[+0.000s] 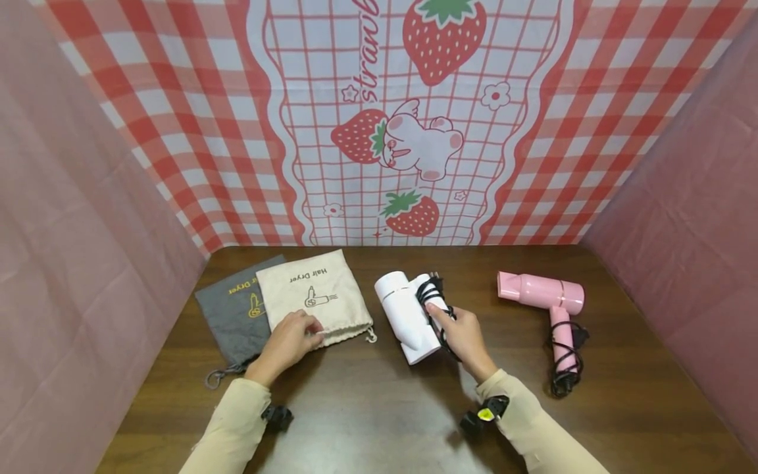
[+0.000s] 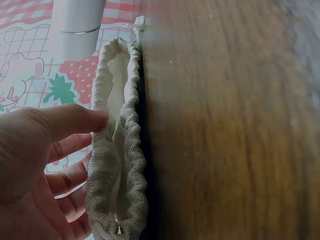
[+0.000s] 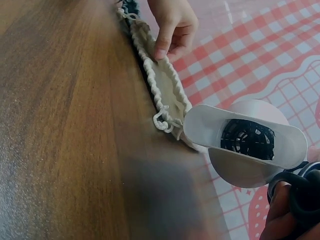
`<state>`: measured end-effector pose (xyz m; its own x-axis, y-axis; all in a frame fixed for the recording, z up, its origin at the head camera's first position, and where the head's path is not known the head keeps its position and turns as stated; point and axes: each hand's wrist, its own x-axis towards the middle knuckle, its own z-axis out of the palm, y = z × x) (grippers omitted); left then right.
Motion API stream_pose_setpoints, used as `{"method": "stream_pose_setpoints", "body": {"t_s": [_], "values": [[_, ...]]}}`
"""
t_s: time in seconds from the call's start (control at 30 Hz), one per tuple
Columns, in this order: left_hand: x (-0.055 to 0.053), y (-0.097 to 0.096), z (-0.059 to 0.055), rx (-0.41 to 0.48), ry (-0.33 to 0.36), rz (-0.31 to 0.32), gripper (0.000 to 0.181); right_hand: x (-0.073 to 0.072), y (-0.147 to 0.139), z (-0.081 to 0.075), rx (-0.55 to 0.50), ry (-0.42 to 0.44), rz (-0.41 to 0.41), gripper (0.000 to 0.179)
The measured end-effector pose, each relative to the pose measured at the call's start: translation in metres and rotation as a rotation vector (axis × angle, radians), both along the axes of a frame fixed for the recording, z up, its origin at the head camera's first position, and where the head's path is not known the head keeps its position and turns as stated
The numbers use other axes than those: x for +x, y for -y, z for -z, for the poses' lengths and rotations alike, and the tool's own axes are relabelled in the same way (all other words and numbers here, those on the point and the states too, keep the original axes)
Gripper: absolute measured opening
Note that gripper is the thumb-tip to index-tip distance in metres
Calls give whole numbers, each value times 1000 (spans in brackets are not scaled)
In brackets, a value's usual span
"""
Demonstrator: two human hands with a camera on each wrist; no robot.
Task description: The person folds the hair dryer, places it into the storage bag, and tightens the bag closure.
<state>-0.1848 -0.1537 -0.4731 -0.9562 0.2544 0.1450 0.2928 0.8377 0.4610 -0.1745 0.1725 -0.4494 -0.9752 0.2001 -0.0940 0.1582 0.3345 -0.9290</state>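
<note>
My left hand pinches the upper edge of the mouth of a cream drawstring bag printed "Hair Dryer". In the left wrist view the thumb lies on the gathered rim, the fingers are behind it, and the mouth gapes slightly. My right hand grips a white hair dryer by its handle, which has a black cord wound around it. The dryer is just right of the bag. Its flat nozzle faces the camera in the right wrist view and overlaps the bag's end there.
A grey drawstring bag lies partly under the cream one at the left. On the right side of the wooden table rests a pink hair dryer, black cord wrapped about its handle. A checked strawberry cloth hangs behind.
</note>
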Motion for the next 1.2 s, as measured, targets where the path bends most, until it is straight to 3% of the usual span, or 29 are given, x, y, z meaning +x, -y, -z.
{"method": "stream_pose_setpoints", "body": {"t_s": [0.2, 0.63, 1.2], "values": [[0, 1, -2, 19, -30, -6, 7, 0, 0, -5, 14, -9, 1, 48], [0, 0, -5, 78, -9, -49, 6, 0, -1, 1, -7, 16, 14, 45], [-4, -2, -3, 124, -36, -76, 6, 1, -1, 1, -1, 26, 12, 44]]}}
